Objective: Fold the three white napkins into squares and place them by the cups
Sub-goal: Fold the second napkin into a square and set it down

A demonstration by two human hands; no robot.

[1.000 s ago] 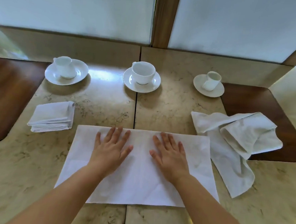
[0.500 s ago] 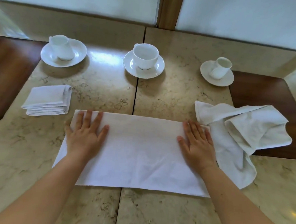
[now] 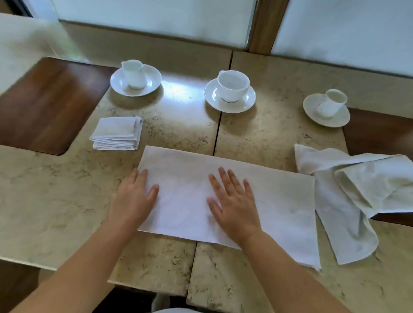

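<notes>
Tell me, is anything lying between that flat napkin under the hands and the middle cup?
Nothing visible does. Between the flat napkin and the middle cup there is only bare table. The folded napkin lies off to the left, the crumpled napkin to the right.

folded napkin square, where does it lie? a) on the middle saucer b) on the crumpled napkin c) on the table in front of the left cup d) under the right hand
c: the folded napkin square lies on the table in front of the left cup, apart from both hands.
</notes>
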